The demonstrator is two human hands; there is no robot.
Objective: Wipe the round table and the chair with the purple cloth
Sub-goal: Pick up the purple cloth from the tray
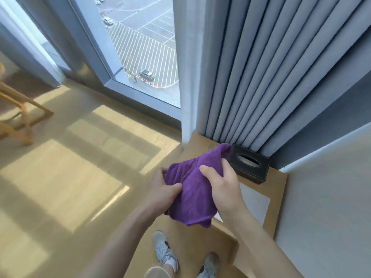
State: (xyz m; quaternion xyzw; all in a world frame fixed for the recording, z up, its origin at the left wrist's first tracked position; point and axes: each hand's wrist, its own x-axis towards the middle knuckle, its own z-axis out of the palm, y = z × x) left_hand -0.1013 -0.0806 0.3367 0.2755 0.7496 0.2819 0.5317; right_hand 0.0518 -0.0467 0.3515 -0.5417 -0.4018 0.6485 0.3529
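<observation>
The purple cloth (192,189) hangs bunched in the air between both hands, in front of a low wooden ledge. My left hand (160,194) grips its left side, thumb pressed into the fabric. My right hand (220,186) grips its right side, fingers curled over the top. Wooden legs of the chair (22,109) show at the far left edge. The round table is not in view.
A black tissue box (251,165) sits on the wooden ledge (275,187) beside a white sheet (255,203). Grey curtains (271,67) hang behind it, next to a tall window (144,51). My shoes (166,251) stand on the light wood floor (70,167).
</observation>
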